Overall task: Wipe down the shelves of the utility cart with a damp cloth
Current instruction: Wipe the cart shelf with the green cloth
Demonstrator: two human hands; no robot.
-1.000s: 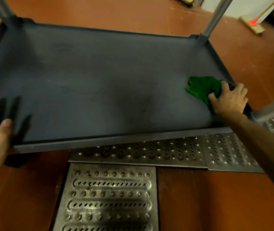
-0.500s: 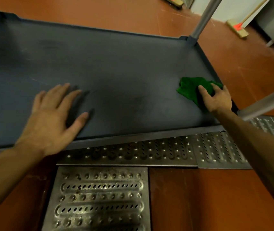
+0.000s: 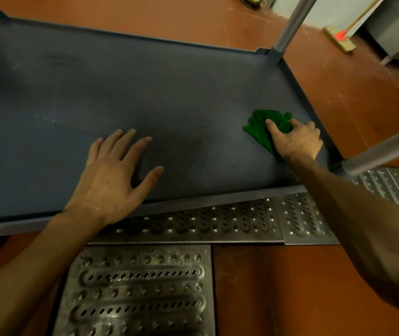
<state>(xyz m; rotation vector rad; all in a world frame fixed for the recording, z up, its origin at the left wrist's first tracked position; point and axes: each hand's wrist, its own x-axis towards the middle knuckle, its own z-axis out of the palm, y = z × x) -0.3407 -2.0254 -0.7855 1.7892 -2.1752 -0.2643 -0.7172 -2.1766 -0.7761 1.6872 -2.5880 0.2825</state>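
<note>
Wiping the cart shelf, one hand flat and one on the cloth

The left hand (image 3: 113, 175) lies flat on the dark shelf (image 3: 169, 93) with its fingers spread wide, holding nothing, wrist just over the near rim. Well off to its right, the right hand (image 3: 295, 141) is curled round a bunched green cloth (image 3: 259, 127) and pressing it onto the shelf, close to the right rim. The cloth sticks out past the fingertips on the left side. Two grey metal posts stand at the corners by the right hand, one behind it (image 3: 288, 27), one just right of it (image 3: 385, 149). Below both arms are perforated metal floor grates (image 3: 135, 289) set in the red-brown floor (image 3: 278, 287). A broom (image 3: 339, 37) lies far behind the right hand.
</note>
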